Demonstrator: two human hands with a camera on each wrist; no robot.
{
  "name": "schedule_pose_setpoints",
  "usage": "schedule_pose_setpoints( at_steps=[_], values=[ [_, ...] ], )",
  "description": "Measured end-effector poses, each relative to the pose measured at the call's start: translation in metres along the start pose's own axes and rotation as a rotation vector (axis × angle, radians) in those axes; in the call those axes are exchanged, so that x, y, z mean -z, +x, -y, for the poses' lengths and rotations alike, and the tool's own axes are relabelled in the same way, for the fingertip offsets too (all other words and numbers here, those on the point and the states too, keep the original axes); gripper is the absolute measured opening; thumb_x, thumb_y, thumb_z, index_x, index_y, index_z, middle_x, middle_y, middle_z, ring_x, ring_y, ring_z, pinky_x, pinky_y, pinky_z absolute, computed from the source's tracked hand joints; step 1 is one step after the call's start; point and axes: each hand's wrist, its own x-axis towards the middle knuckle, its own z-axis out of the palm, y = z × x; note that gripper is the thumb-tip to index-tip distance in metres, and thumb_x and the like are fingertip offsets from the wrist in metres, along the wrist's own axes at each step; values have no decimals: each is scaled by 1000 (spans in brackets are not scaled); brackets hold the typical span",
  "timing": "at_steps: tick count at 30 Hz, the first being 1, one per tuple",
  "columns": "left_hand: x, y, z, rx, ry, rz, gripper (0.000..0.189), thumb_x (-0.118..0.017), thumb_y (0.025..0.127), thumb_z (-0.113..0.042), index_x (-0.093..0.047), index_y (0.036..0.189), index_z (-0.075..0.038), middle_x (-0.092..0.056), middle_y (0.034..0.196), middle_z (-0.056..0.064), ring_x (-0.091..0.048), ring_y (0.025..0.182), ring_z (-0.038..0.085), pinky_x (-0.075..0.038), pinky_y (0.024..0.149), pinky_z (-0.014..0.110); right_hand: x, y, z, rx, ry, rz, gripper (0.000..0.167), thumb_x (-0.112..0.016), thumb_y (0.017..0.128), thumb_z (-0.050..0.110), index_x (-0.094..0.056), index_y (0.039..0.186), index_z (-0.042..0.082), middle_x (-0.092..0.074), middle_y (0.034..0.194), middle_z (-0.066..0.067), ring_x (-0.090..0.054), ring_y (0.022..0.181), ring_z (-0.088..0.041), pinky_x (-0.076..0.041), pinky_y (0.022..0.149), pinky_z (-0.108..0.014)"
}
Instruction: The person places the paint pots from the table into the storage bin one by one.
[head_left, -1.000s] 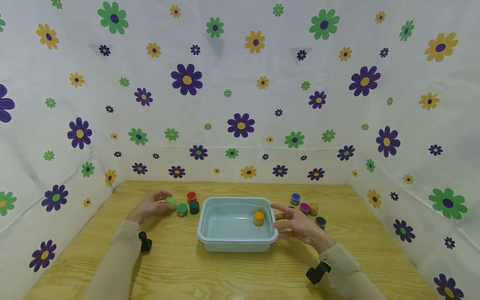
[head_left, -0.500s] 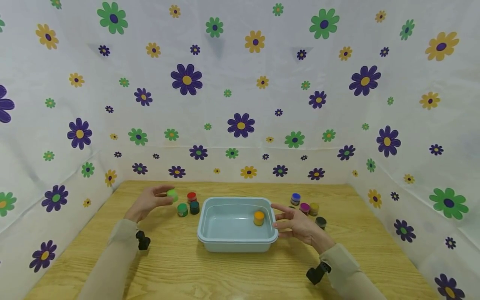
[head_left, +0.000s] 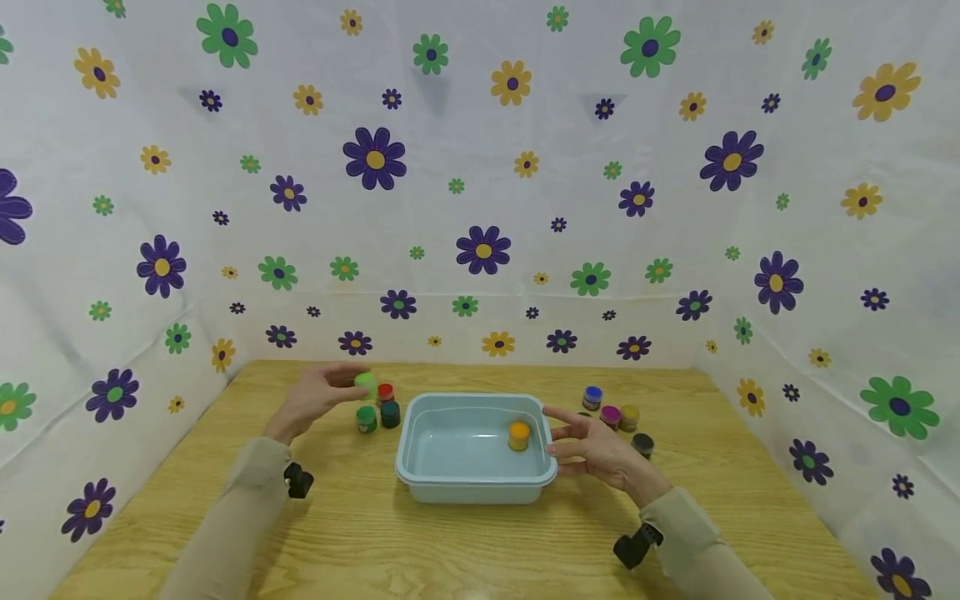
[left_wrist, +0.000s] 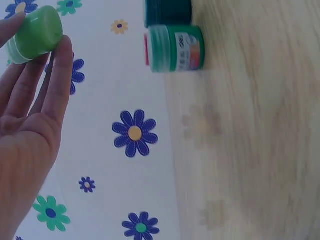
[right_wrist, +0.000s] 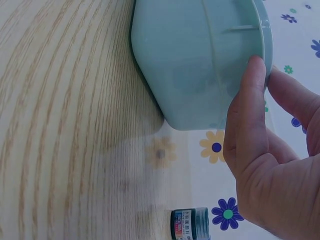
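Observation:
My left hand (head_left: 318,396) pinches a light green paint jar (head_left: 366,384) between thumb and fingertips, raised above the table at the left. In the left wrist view the same light green jar (left_wrist: 40,32) tilts in the fingers of that hand (left_wrist: 37,105). At the right end of a pale blue plastic tub (head_left: 476,481), my right hand (head_left: 600,450) grips the rim. Up close, fingers of the right hand (right_wrist: 272,150) lie on the outer wall of the tub (right_wrist: 185,65), with another digit over its rim. An orange-yellow paint jar (head_left: 518,437) stands inside the tub.
Left of the tub stand a red-lidded jar (head_left: 386,392), a green jar (head_left: 366,419) and a dark teal jar (head_left: 390,414). To its right are blue (head_left: 592,397), magenta (head_left: 610,417), yellow (head_left: 628,417) and dark (head_left: 642,445) jars, one more partly hidden. Flower-printed cloth walls surround the table.
My left hand has lifted the light green jar off the table and moved it right, to beside the red-lidded jar in the head view. The right hand and the tub have stayed put.

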Motion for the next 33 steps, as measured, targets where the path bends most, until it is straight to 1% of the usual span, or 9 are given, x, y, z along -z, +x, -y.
schedule_pose_setpoints(
  at_steps=[4,7,10,12,14,20,22,28,33],
  values=[
    [-9,0,-11,-19,-11,13,60,-80,81,-39,-63,130,-9,-65,127,11,-60,117,29,-51,100,49,0,0,0,-3,-6,1,75,-70,90,7,-32,154,11,-54,127,-21,-67,97,-20,-61,80,-35],
    [-16,0,-20,-31,-24,39,58,-80,81,-37,-64,129,-8,-66,126,12,-61,114,28,-54,98,45,0,0,1,-2,-5,-1,74,-70,90,7,-32,154,11,-54,127,-21,-67,97,-20,-61,79,-34],
    [-23,0,-27,-25,-31,51,56,-80,82,-36,-64,127,-8,-66,125,13,-62,113,27,-55,96,42,0,0,1,2,-7,0,74,-69,90,7,-32,154,11,-53,127,-21,-66,97,-20,-61,79,-34],
    [-27,-1,-32,-16,-33,52,55,-79,82,-34,-64,127,-8,-66,126,13,-62,114,28,-54,97,43,0,0,1,2,-10,-3,73,-69,91,7,-32,154,11,-53,128,-21,-66,97,-19,-61,79,-34],
    [-32,-1,-34,-11,-37,47,54,-80,81,-34,-65,126,-8,-65,126,13,-62,115,29,-54,98,44,-1,0,1,2,-11,-6,73,-69,91,7,-32,154,11,-53,129,-22,-66,97,-19,-61,80,-34],
    [-45,2,-36,-32,-48,43,55,-81,79,-37,-67,124,-10,-66,126,11,-63,113,27,-54,96,44,0,1,1,0,-12,-5,74,-70,90,7,-32,154,11,-53,128,-22,-66,97,-19,-61,80,-35],
    [-50,2,-39,-27,-63,48,54,-82,79,-36,-67,124,-10,-67,124,11,-63,111,26,-55,95,44,0,2,0,-3,-9,-6,74,-70,90,8,-32,154,12,-53,128,-21,-66,97,-20,-61,80,-35],
    [-68,-1,-54,5,-83,49,51,-82,80,-29,-67,123,-7,-69,120,11,-66,105,22,-58,90,39,0,2,-1,-9,0,-14,75,-72,89,9,-34,153,13,-53,128,-21,-66,98,-21,-61,80,-35],
    [-83,-3,-65,36,-110,53,48,-83,79,-25,-69,120,-7,-70,118,9,-66,102,21,-59,86,36,0,2,-1,-1,-10,-2,77,-72,89,10,-32,154,12,-54,127,-21,-66,97,-20,-61,80,-34]
  ],
)
